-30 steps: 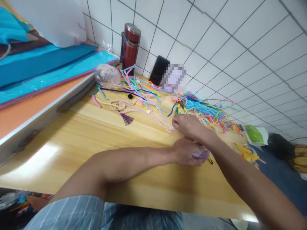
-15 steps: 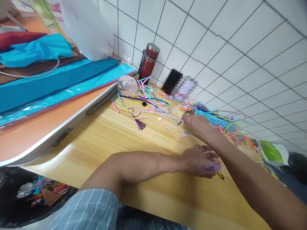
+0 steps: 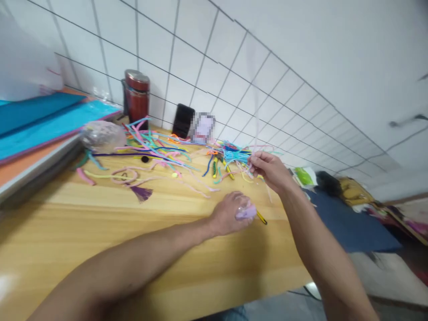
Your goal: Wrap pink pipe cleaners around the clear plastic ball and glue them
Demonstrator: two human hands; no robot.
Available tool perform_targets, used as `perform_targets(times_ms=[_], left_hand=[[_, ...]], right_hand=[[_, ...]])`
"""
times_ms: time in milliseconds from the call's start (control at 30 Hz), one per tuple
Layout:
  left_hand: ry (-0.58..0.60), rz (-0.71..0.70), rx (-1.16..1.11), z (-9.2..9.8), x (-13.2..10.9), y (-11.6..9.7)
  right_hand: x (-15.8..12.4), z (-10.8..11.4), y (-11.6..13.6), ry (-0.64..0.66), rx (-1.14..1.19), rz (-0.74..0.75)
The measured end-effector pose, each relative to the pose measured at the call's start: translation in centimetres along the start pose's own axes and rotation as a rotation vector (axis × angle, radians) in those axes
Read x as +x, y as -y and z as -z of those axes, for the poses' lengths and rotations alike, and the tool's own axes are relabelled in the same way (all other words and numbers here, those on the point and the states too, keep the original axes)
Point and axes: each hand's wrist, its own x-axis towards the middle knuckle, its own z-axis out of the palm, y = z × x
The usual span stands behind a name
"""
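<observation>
My left hand (image 3: pixel 230 214) is closed around a small lavender object (image 3: pixel 246 212), just above the wooden table; its kind is not clear. Beside those fingers lies a thin yellow tool with a dark end (image 3: pixel 262 217), partly hidden. My right hand (image 3: pixel 269 168) is raised to the right, fingers pinched on a long pale pink pipe cleaner (image 3: pixel 257 107). This strip rises blurred against the wall. Behind the right hand is a pile of light blue pipe cleaners (image 3: pixel 236 155). Yellow-and-black handles (image 3: pixel 214 168) of a tool lie left of the pile.
Loose coloured pipe cleaners (image 3: pixel 160 149) spread over the table's back left, with a purple tassel (image 3: pixel 142 193) and a clear plastic bundle (image 3: pixel 103 136). A red thermos (image 3: pixel 137 100) and a black phone (image 3: pixel 183 120) stand by the tiled wall. A dark blue surface (image 3: pixel 351 223) lies right.
My right hand has come up from the pile with a pale pink pipe cleaner. The view has swung right. My left hand keeps hold of the lavender object.
</observation>
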Motion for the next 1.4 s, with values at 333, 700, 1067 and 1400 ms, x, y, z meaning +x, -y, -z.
perform_targets(times_ms=[333, 700, 1067, 1400], left_hand=[[-0.070, 0.059, -0.047, 0.5, 0.0, 0.0], [-0.078, 0.042, 0.040, 1.2, -0.4, 0.1], [-0.012, 0.019, 0.124, 2.6, -0.9, 0.0], [0.002, 0.022, 0.155, 2.7, -0.9, -0.6]], right_hand=[[-8.1, 1.2, -8.8, -0.234, 0.483, -0.151], [-9.7, 1.0, -11.8, -0.132, 0.592, -0.136], [-10.9, -0.1, -13.4, -0.073, 0.615, -0.114], [-10.7, -1.0, -13.5, -0.210, 0.655, -0.124]])
